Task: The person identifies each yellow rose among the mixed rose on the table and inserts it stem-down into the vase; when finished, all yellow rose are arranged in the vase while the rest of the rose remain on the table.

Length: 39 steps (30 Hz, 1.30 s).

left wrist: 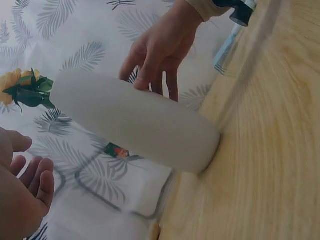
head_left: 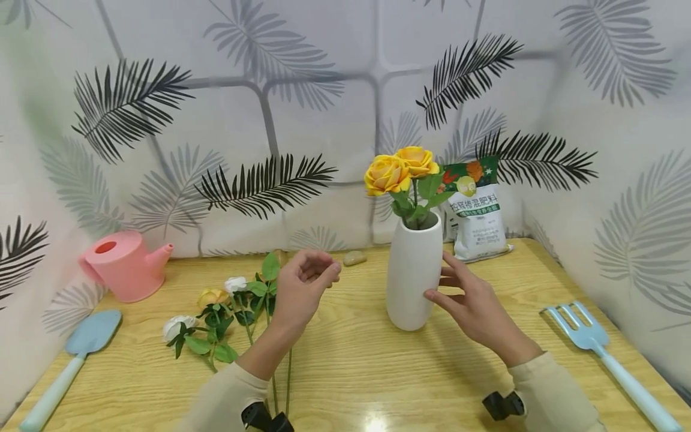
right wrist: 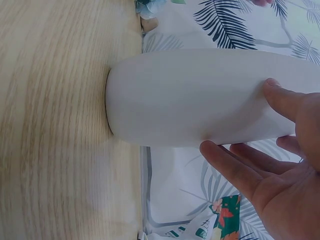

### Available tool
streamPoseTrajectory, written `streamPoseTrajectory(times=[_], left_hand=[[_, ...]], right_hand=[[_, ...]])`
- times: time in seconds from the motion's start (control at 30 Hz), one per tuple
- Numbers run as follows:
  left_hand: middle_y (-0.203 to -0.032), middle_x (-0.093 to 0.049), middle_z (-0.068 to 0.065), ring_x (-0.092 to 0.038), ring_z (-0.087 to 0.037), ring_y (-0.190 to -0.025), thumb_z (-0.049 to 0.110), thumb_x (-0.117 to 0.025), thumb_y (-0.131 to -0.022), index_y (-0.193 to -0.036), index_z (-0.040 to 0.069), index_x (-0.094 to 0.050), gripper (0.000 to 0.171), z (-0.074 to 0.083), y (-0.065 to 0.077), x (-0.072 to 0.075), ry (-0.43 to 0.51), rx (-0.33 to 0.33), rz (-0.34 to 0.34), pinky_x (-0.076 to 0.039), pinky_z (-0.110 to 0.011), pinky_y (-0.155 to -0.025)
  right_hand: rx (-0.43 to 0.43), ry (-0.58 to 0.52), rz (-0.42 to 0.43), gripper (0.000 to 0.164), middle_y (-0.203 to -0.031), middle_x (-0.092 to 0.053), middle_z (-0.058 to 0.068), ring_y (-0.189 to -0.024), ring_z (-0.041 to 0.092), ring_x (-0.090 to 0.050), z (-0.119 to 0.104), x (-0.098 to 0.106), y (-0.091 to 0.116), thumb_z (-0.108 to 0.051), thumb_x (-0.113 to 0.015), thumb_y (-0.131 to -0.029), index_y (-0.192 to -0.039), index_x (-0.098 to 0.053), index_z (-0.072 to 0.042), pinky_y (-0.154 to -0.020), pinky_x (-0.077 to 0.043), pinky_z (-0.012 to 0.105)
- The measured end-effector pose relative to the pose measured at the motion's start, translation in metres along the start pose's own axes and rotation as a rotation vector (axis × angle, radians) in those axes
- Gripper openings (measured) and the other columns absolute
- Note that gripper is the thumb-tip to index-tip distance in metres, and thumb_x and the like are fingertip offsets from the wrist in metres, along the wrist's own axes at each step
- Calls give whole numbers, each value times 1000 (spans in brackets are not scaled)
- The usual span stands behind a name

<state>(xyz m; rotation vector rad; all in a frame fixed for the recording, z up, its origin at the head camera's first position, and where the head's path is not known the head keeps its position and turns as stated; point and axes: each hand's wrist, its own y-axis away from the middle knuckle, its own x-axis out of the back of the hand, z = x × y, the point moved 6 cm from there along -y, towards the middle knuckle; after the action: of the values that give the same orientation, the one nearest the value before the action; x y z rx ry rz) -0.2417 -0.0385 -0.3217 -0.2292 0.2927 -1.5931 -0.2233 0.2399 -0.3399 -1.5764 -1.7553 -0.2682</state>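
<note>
A tall white vase (head_left: 412, 276) stands upright on the table with two yellow roses (head_left: 402, 169) and their green leaves rising from its mouth. My right hand (head_left: 475, 300) holds the vase from the right side. Its thumb (right wrist: 280, 95) lies on the front of the vase, and the other fingers touch its side towards the back. To the left of the vase, apart from it, my left hand (head_left: 305, 285) hovers with loosely curled fingers and nothing in them. Under the left forearm lie several cut artificial flowers, among them a white rose (head_left: 178, 329) and a yellowish rose (head_left: 212, 297).
A pink watering can (head_left: 129, 267) stands at the back left, with a blue trowel (head_left: 89, 336) in front of it. Behind the vase leans a fertilizer bag (head_left: 477, 222). A blue garden fork (head_left: 588, 336) lies far right. A small stone (head_left: 354, 258) sits near the back edge.
</note>
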Motion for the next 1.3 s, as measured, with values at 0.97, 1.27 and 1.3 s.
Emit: streamPoseTrajectory(times=[0.97,1.27,1.3], left_hand=[[-93,-69,-6,-71,-15,-80,15,-84,-82,-102,5,-63,31,-52,58,104,-747,259,-52,-59,-29,-68],[-97,-69,-9,-71,-19,-83,18,-85,-82,-103,4,-63,34,-55,59,108,-785,268,-60,-58,-34,-66],[-97,-69,-9,-71,-19,-83,18,-85,-82,-103,4,-63,34,-56,59,109,-788,273,-58,-58,-34,-66]], right_hand=[[-12,12,6,75,-138,-56,30,-120,43,-63,6,1,1,-20,-68,-97,-156,-27,0,-88,-60,49],[-1,18,3,75,-139,-56,31,-120,44,-63,1,0,0,-19,-68,-96,-156,-28,1,-87,-60,49],[-1,16,3,75,-139,-56,31,-119,44,-63,1,0,0,-19,-68,-96,-156,-28,1,-87,-60,49]])
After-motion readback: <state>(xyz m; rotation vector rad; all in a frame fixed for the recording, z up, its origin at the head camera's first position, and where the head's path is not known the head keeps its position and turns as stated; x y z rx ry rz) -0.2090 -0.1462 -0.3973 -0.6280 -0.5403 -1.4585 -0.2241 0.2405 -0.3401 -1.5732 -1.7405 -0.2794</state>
